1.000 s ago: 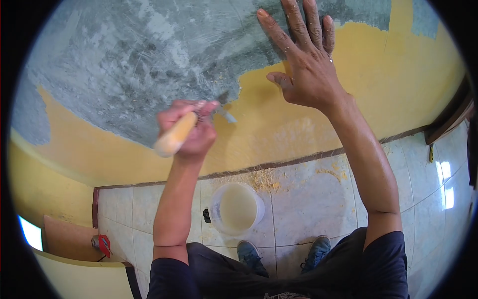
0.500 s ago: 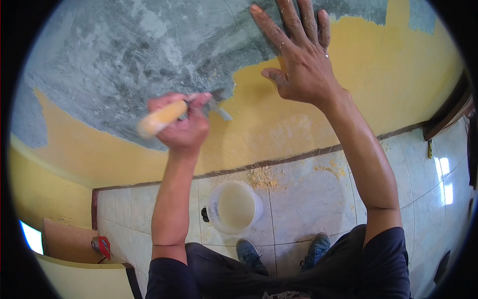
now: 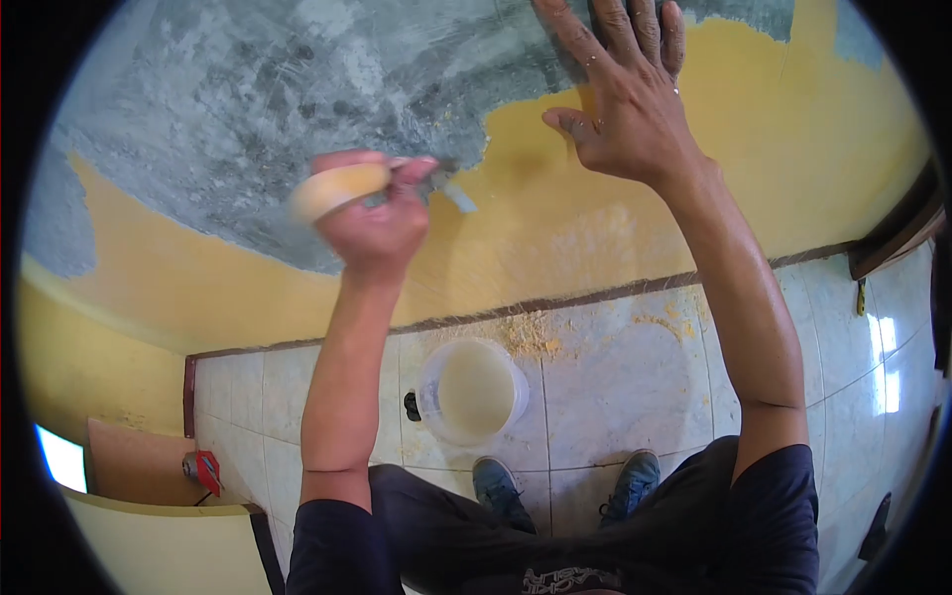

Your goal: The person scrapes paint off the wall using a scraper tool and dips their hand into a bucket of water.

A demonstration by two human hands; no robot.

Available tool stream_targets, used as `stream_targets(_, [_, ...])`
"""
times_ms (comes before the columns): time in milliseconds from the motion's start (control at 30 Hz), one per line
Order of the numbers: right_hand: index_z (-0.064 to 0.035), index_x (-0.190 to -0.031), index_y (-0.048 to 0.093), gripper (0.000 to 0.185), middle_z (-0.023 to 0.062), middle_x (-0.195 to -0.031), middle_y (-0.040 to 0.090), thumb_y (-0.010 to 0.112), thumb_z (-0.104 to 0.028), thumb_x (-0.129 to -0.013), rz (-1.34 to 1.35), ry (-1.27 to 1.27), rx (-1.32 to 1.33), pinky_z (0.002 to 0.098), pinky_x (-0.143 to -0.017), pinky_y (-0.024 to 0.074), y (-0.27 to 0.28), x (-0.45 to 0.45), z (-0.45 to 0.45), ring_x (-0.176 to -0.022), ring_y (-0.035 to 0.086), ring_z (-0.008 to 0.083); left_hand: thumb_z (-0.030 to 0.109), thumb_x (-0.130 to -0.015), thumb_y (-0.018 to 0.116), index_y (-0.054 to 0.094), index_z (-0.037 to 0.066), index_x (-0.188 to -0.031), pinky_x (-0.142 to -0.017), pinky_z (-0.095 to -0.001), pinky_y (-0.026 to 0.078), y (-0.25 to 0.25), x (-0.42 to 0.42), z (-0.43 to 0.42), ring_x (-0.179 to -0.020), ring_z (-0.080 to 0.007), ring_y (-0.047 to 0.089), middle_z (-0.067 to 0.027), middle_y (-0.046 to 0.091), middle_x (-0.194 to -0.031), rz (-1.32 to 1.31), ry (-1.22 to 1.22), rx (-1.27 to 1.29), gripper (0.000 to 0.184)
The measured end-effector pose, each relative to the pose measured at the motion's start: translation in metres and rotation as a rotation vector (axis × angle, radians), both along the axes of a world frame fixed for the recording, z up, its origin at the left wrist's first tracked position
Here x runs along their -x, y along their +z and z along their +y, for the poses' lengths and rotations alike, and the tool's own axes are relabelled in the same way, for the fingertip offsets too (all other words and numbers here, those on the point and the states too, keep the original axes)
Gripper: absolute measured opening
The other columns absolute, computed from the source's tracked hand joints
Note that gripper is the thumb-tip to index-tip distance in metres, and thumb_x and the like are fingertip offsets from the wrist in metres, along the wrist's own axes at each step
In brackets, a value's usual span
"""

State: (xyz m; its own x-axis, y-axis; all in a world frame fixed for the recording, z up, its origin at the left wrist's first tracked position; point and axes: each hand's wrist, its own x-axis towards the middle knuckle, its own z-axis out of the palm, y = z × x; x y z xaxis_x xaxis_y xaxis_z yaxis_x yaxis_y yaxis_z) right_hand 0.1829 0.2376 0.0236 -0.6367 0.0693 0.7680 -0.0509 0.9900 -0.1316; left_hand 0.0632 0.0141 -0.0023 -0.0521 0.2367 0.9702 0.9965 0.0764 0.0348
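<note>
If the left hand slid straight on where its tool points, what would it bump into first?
Probably the yellow paint, though the left hand and its tool look blurred, so the gap is unclear. Beyond is the right hand.

The wall (image 3: 595, 238) stands before me, the floor (image 3: 625, 416) below it, a skirting (image 3: 595, 299) along their meeting line. My left hand (image 3: 377, 223), with the scraper (image 3: 345, 189) in it, is at the wall, left of and lower than my right hand (image 3: 632, 114), spread on the same wall. On the floor, the bucket (image 3: 427, 392) stands between the skirting and my left shoe (image 3: 499, 488). Crumbs (image 3: 534, 337) lie along the skirting, beyond the bucket and to its right. My right shoe (image 3: 633, 481) is right of the other. A low partition (image 3: 178, 545) is off to my left.
</note>
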Motion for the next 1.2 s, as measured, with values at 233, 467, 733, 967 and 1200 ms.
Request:
stream_targets(233, [-0.017, -0.158, 0.019, 0.106, 0.0223, -0.164, -0.007, 0.079, -0.022, -0.071, 0.011, -0.026, -0.032, 0.0582, -0.117, -0.0052, 0.006, 0.0, 0.0, -0.15, -0.011, 0.0444, -0.021, -0.072, 0.063, 0.053, -0.003, -0.09, -0.06, -0.0294, 0.06, -0.009, 0.0, -0.009, -0.078, -0.0197, 0.068, -0.011, 0.056, -0.089, -0.06, -0.07, -0.02, 0.027])
stream_targets(467, [-0.0168, -0.158, 0.018, 0.107, 0.0224, -0.164, -0.008, 0.08, -0.022, -0.072, 0.02, -0.024, -0.04, 0.0583, -0.117, -0.0054, 0.007, 0.003, 0.002, -0.15, -0.012, 0.044, -0.021, -0.071, 0.066, 0.052, -0.003, -0.088, -0.06, -0.0287, 0.06, -0.004, 0.003, -0.01, -0.074, -0.0169, 0.064, -0.0123, 0.056, -0.092, 0.312, 0.314, 0.214, 0.028])
stream_targets(733, [-0.0162, -0.158, 0.019, 0.105, 0.0228, -0.164, -0.007, 0.079, -0.025, -0.073, 0.043, -0.008, -0.057, 0.0581, -0.117, -0.0061, 0.004, 0.004, 0.004, -0.149, -0.011, 0.0451, -0.02, -0.071, 0.068, 0.051, -0.001, -0.089, -0.062, -0.0278, 0.061, -0.019, 0.003, -0.005, -0.072, -0.0165, 0.07, -0.0084, 0.06, -0.083, -0.004, 0.075, 0.133, 0.03])
stream_targets(967, [-0.0163, -0.158, 0.019, 0.103, 0.0226, -0.164, -0.007, 0.077, -0.027, -0.074, 0.044, 0.019, -0.053, 0.0579, -0.117, -0.007, 0.0, 0.006, 0.008, -0.149, -0.011, 0.0452, -0.016, -0.071, 0.072, 0.053, -0.001, -0.09, -0.061, -0.0285, 0.06, -0.013, 0.013, -0.005, -0.068, -0.0157, 0.068, -0.0074, 0.06, -0.084, -0.084, -0.162, -0.047, 0.031])
stream_targets(1200, [-0.0165, -0.158, 0.02, 0.1, 0.0223, -0.164, -0.007, 0.075, -0.025, -0.075, 0.022, -0.014, -0.059, 0.0587, -0.117, -0.0076, 0.003, 0.006, 0.007, -0.149, -0.013, 0.0444, -0.015, -0.075, 0.074, 0.047, -0.001, -0.1, -0.069, -0.0274, 0.06, -0.029, 0.014, -0.014, -0.075, -0.0164, 0.066, -0.0104, 0.06, -0.088, 0.065, -0.051, 0.191, 0.039])
